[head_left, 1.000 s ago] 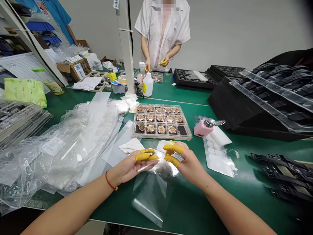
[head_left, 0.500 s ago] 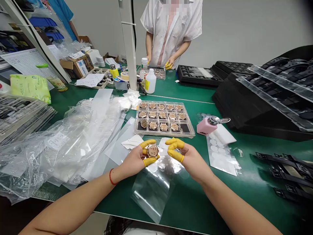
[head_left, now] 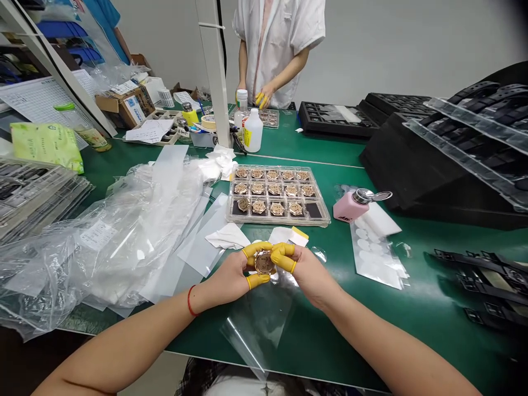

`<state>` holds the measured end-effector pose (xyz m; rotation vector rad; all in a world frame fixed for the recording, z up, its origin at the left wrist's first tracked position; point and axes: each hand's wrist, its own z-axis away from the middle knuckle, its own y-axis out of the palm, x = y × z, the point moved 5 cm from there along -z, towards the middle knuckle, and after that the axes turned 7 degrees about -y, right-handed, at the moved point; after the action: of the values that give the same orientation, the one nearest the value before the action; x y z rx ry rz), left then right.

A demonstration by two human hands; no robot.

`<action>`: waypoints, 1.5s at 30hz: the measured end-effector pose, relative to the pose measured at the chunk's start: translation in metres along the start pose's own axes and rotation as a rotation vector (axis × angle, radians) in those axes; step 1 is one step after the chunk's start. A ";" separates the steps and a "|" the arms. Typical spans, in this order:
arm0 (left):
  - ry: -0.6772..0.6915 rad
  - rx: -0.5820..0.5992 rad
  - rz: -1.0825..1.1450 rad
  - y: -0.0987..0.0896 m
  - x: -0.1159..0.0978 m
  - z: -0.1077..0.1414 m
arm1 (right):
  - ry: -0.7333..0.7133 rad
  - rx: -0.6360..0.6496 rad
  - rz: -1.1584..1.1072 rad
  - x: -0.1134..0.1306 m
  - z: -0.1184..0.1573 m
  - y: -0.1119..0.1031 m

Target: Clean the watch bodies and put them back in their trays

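My left hand (head_left: 231, 275), in yellow finger cots, grips a round rose-gold watch case (head_left: 264, 262) by its edge, with its engraved back towards me. My right hand (head_left: 299, 267), also in yellow cots, has thumb and finger pinched together at the right edge of the case; whatever is between those fingertips is hidden. Below both hands lies a clear plastic sheet (head_left: 256, 330). Beyond them stands a clear compartment tray (head_left: 319, 223) with several similar watch cases in its rows; the front right compartment shows only its dark base.
A pink pump bottle (head_left: 350, 208) stands right of the tray, beside sheets of round white stickers (head_left: 367, 250). Crumpled plastic bags (head_left: 124, 247) cover the left. Watch straps (head_left: 487, 275) and a black rack (head_left: 433, 176) are at right. Across the bench works another person (head_left: 276, 49).
My right hand has moved left to the watch case, and its fingers have closed at the edge. The co-worker's hands have shifted left.
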<state>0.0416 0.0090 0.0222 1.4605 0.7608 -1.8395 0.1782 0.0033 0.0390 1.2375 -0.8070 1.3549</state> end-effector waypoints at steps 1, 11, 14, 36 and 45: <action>0.002 -0.001 -0.001 0.000 0.000 0.000 | 0.000 -0.007 -0.001 0.000 0.000 0.000; -0.003 -0.005 -0.039 -0.001 0.002 0.001 | -0.021 -0.028 0.041 -0.002 -0.001 -0.001; -0.013 0.002 -0.011 0.000 0.001 0.002 | -0.041 -0.021 0.074 -0.004 0.000 0.000; -0.186 0.077 0.239 0.011 0.040 -0.023 | -0.168 -0.303 1.343 -0.032 -0.039 -0.101; -0.128 0.044 0.232 0.013 0.036 -0.024 | -0.381 -0.262 1.208 -0.012 -0.008 -0.069</action>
<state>0.0607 0.0149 -0.0187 1.3804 0.4708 -1.7610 0.2416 0.0205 0.0135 0.7629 -2.1382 1.8304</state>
